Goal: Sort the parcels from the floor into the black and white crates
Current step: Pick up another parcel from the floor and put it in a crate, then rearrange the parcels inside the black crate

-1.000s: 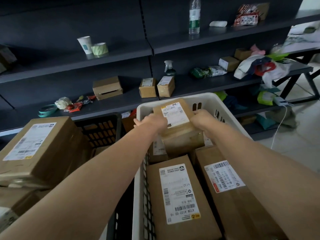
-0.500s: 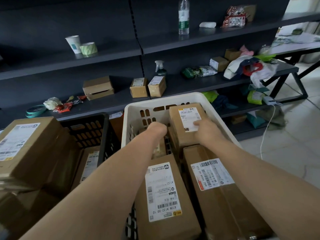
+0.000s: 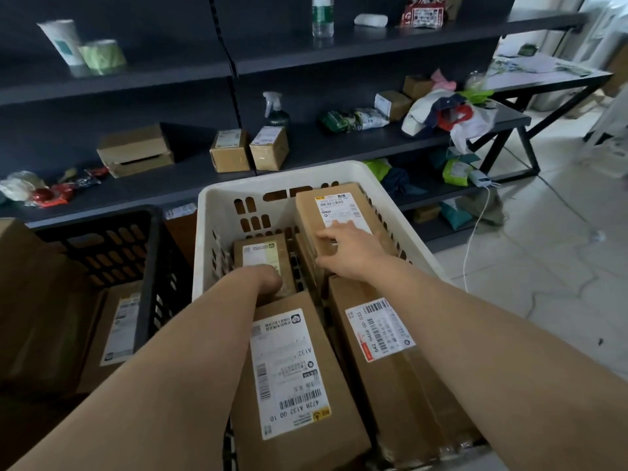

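The white crate (image 3: 217, 202) holds several brown cardboard parcels with white labels. My right hand (image 3: 350, 248) rests with straight fingers on the far-right parcel (image 3: 336, 207), which leans against the crate's back right corner. My left hand (image 3: 268, 278) reaches down to a smaller parcel (image 3: 261, 254) at the back left of the crate; its fingers are hidden behind the wrist. Two long parcels (image 3: 289, 362) (image 3: 384, 334) fill the crate's near half. The black crate (image 3: 149, 253) stands to the left with a labelled parcel (image 3: 119, 328) inside.
Dark shelves behind the crates carry small boxes (image 3: 231, 149), a spray bottle (image 3: 275, 108), cups (image 3: 64, 42), a water bottle (image 3: 322, 15) and bags (image 3: 441, 110). A white cable (image 3: 475, 229) trails over the tiled floor at right. A blurred brown parcel (image 3: 30, 300) fills the left edge.
Both hands carried the parcel down into the white crate's back right corner. The left hand let go of it and dropped to the smaller parcel. The right hand flattened on top.
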A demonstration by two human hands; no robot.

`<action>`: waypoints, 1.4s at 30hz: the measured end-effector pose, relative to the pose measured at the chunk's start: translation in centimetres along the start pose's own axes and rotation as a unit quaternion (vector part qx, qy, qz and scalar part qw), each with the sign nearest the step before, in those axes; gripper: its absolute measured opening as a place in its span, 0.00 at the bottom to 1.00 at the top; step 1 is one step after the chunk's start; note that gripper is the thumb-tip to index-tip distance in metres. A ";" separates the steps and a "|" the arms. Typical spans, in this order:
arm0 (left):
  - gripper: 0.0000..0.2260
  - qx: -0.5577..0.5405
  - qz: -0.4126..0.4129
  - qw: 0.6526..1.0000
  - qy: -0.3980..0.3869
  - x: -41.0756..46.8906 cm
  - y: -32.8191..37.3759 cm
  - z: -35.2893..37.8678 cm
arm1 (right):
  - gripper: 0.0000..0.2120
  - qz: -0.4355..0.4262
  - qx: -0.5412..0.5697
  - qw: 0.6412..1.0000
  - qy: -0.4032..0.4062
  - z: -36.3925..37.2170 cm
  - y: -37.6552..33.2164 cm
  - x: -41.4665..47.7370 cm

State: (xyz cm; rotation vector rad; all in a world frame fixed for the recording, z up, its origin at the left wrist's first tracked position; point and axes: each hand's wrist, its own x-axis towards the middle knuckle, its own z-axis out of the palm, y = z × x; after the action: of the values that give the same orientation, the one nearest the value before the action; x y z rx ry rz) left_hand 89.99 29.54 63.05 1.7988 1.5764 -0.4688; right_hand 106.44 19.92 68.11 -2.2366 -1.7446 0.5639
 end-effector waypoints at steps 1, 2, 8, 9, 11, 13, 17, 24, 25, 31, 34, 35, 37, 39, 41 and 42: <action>0.25 -0.001 -0.006 1.000 -0.009 -0.5 0.1 -0.2 | 0.28 0.003 0.003 1.000 0.001 0.1 0.0 0.0; 0.25 0.001 -0.008 1.000 -0.019 -1.0 0.2 -0.4 | 0.28 0.005 0.003 1.000 -0.001 0.1 0.0 -0.1; 0.24 -0.100 0.026 0.994 0.046 -5.2 0.4 -2.4 | 0.23 -0.010 0.039 0.999 0.031 0.0 -1.4 -0.8; 0.22 -0.121 0.037 0.989 0.079 -6.4 0.4 -3.2 | 0.20 -0.028 0.060 0.996 0.066 0.0 -2.4 -1.1; 0.16 -0.126 0.064 0.980 0.141 -9.7 0.0 -5.3 | 0.16 -0.079 0.079 0.988 0.109 0.1 -5.0 -1.6; 0.13 -0.149 0.090 0.967 0.183 -13.1 -0.8 -7.4 | 0.14 -0.121 0.094 0.983 0.098 0.1 -7.8 -2.4; 0.15 -0.190 0.086 0.945 0.252 -19.9 -4.6 -10.1 | 0.14 -0.180 0.133 0.974 0.034 0.1 -13.6 -4.3; 0.16 -0.179 0.016 0.924 0.337 -27.7 -12.5 -11.0 | 0.13 -0.251 0.129 0.959 -0.040 1.1 -21.3 -8.5; 0.16 -0.178 0.012 0.923 0.341 -28.5 -13.3 -11.1 | 0.14 -0.253 0.127 0.958 -0.041 1.3 -22.0 -8.9; 0.16 -0.152 0.006 0.915 0.374 -31.2 -18.0 -13.2 | 0.18 -0.236 0.194 0.951 -0.056 1.7 -25.7 -9.6; 0.15 -0.109 -0.011 0.913 0.392 -31.0 -20.9 -14.7 | 0.20 -0.199 0.227 0.951 -0.067 2.5 -27.9 -8.9; 0.15 -0.094 -0.021 0.915 0.393 -30.8 -22.0 -15.2 | 0.20 -0.187 0.236 0.951 -0.072 2.9 -28.7 -8.7; 0.15 -0.067 -0.043 0.920 0.384 -30.0 -24.4 -15.8 | 0.20 -0.163 0.256 0.949 -0.087 4.1 -30.4 -8.4; 0.16 -0.041 -0.059 0.925 0.373 -29.0 -26.8 -16.3 | 0.18 -0.135 0.278 0.945 -0.104 5.3 -32.1 -8.1; 0.16 -0.023 -0.069 0.931 0.359 -28.2 -28.9 -16.6 | 0.13 -0.105 0.304 0.938 -0.130 6.3 -33.7 -7.8; 0.16 -0.017 -0.074 0.935 0.348 -27.8 -29.9 -16.8 | 0.13 -0.086 0.320 0.932 -0.146 6.9 -34.5 -7.6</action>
State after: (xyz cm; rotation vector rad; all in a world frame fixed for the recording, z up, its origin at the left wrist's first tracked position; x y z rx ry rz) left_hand 52.78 22.09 85.56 1.9395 2.1791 0.1670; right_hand 71.75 21.00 77.70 -1.5873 -1.5476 1.2627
